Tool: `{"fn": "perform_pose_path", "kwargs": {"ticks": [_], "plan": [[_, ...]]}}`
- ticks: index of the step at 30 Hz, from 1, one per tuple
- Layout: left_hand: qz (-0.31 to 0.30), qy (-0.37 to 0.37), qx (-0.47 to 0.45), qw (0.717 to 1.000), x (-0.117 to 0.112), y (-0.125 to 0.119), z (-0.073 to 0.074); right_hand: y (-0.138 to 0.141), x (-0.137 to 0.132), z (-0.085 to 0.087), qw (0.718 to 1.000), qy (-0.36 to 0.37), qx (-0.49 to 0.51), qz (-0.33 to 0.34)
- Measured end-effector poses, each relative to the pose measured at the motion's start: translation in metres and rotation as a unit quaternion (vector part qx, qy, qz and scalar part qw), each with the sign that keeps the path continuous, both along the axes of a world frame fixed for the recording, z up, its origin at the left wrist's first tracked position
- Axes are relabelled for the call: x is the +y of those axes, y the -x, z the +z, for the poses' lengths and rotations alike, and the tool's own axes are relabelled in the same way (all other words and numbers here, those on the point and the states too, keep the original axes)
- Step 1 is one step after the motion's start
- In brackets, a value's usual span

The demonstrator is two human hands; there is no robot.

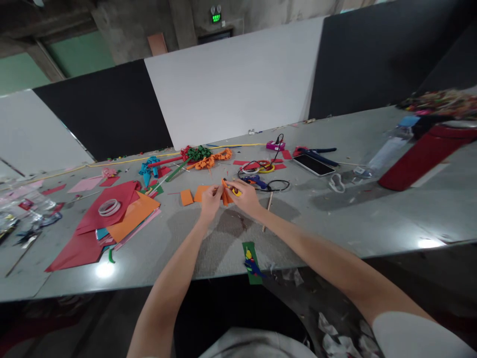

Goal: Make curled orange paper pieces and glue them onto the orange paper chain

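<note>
Both my hands meet above the middle of the grey table [335, 219]. My left hand [210, 197] pinches one edge of a small folded orange paper piece [225, 195]. My right hand [244, 195] is closed on the other side of the same piece, with something yellow showing between its fingers. Two loose orange paper squares [187, 197] lie just left of my hands. A blue glue gun [255, 180] with a black cord rests right behind them, and a thin wooden stick [267, 211] lies beside my right forearm.
Red and orange paper sheets [112, 219] with a tape roll [109, 207] lie to the left. Curled paper flowers [199, 156] sit further back, with a phone [313, 164], a clear bottle [387, 151] and a red cylinder [421, 156] at the right. A green scrap [252, 262] lies at the near edge.
</note>
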State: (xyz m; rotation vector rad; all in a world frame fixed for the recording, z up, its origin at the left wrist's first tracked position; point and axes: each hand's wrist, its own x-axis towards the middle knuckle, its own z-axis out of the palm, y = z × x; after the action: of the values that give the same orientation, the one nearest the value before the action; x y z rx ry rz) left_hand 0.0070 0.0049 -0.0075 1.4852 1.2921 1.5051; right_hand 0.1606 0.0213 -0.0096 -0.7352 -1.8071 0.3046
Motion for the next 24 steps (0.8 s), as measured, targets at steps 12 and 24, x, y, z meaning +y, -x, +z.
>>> {"fn": "perform_pose_path", "kwargs": {"ticks": [12, 24], "plan": [[0.027, -0.027, -0.008, 0.999, -0.009, -0.001, 0.016, 0.002, 0.003, -0.009, 0.996, -0.084, -0.033, -0.017], [0.042, -0.043, 0.025, 0.998, -0.008, 0.001, 0.017, -0.004, 0.003, -0.005, 0.986, -0.110, -0.124, -0.008]]}}
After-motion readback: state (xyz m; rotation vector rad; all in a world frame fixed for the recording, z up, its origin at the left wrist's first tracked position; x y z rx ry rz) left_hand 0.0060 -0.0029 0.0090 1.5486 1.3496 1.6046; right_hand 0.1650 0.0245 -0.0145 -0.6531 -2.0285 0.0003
